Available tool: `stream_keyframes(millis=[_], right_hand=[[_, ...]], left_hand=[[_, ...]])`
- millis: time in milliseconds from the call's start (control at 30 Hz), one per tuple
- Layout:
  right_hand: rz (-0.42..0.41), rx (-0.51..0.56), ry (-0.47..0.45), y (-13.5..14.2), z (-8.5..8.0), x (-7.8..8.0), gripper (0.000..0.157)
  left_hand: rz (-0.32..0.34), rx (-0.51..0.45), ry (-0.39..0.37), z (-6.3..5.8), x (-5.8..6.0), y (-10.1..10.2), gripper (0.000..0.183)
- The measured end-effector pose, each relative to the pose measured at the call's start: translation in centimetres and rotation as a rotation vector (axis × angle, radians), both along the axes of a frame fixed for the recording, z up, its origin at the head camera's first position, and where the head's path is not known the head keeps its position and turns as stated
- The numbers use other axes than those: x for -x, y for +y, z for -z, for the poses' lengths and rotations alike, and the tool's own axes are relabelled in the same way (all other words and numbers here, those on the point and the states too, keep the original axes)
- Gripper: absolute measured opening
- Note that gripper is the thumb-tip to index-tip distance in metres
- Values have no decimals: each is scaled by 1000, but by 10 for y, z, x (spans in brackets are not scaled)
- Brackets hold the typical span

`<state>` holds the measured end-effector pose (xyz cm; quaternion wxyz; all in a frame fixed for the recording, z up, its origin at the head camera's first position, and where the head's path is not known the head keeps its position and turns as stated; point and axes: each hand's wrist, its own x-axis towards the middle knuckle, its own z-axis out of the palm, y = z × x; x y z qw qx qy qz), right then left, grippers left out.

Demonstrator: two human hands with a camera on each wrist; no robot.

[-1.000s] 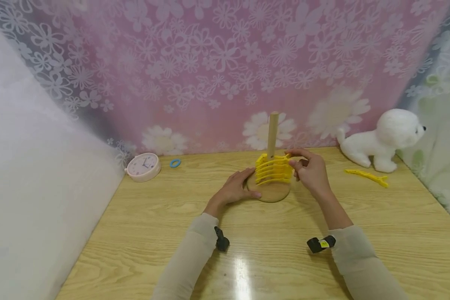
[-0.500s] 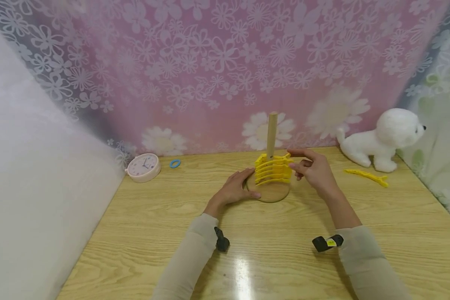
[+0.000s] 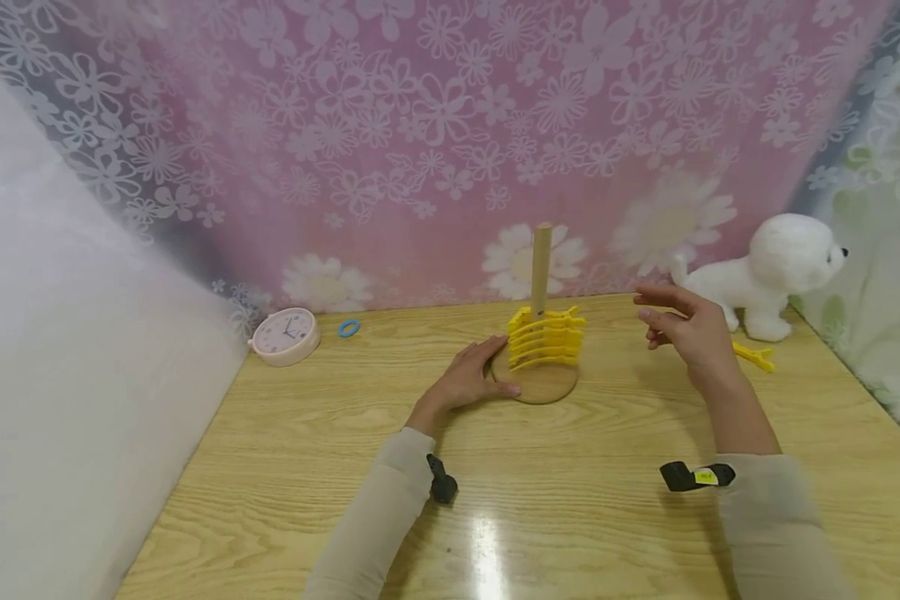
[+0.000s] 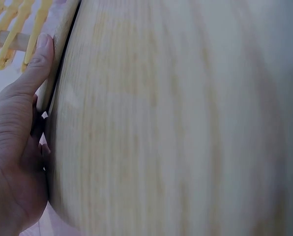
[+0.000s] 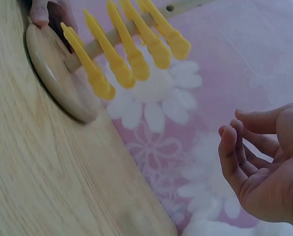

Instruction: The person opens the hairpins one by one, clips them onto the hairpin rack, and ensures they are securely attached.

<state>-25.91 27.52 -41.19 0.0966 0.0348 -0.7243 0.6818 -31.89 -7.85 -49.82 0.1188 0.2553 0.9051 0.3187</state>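
A wooden stand has a round base (image 3: 543,390) and an upright post (image 3: 542,267). Several curved yellow plastic pieces (image 3: 546,342) are stacked one above another around the lower post; the top one has a forked end. My left hand (image 3: 467,379) holds the base at its left rim, the thumb (image 4: 36,64) lying on top and the other fingers mostly hidden. To the right of the stand, my right hand (image 3: 686,337) is raised with nothing in it, its fingers (image 5: 230,152) loosely bent. Behind it, partly covered, lies another yellow forked piece (image 3: 753,357).
A white plush dog (image 3: 768,275) stands at the back right. Over at the back left are a pink round clock (image 3: 287,336) and a blue ring (image 3: 348,328). A pink flowered cloth (image 3: 420,167) hangs right behind the wooden table (image 3: 330,500).
My right hand has let go of the top yellow piece and moved right, toward the loose piece. The left hand stays on the base, and the stacked pieces keep their places.
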Motion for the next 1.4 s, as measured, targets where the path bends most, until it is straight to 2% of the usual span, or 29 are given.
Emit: stream_keyframes(millis=[167,400,767,967,1167,1300,1400], right_hand=[[18,25,-39,23,4,-7,29],[69,-92,-80,60,18,-16,27],[97,-265,-142,121,36,-25,27],[128,-270,-183,150,46,-29,27],[191,-368,-247,168,58,-28,17],[161,-380,-297,175,66,-25,16],[138,-428,-322,178,70,-23,24]], left_hand=[[7,-21,3,1,0,1,101],[0,-14,6,0,-1,-1,102],[-12,-21,-12,1,0,-2,103],[-4,-23,-5,1,-1,0,103],[10,-16,6,1,1,-1,103],[16,-10,15,0,0,-1,102],[15,-12,20,-2,-1,-1,102]])
